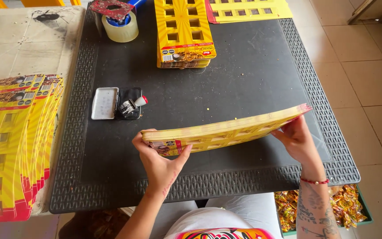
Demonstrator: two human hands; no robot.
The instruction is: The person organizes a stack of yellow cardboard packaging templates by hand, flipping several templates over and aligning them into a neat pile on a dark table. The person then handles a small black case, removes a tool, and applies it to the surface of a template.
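**Tech A:** Currently, where is the stack sitting relative to the table edges?

**Tech B:** The stack of yellow die-cut cards (226, 132) is being held above the near half of the black table (253, 75), tilted so its right end is riding higher. It is running roughly parallel to the near edge, not resting on the surface as far as can be seen.

**Tech A:** Finger state, left side?

**Tech B:** The left hand (158, 161) is clamping the stack's left end: thumb lying along the near face, fingers curling over the top edge. It is closed on the cards.

**Tech A:** Right side?

**Tech B:** The right hand (298, 140) is pinching the raised right end, fingers pressing against the underside near the red-tipped corner. It is also closed on the cards.

**Tech A:** Open room?

**Tech B:** The table centre and right edge are lying bare apart from small crumbs. Toward the left edge, an open metal stamp pad (115, 102) with a stamper (132, 106) is sitting. At the far edge, a second pile of cards (183, 33) is standing beside a tape roll (120, 26). More cards (14, 141) are fanning over the adjoining surface to the left. A bin of wrapped sweets (348, 206) is sitting below the near right corner.
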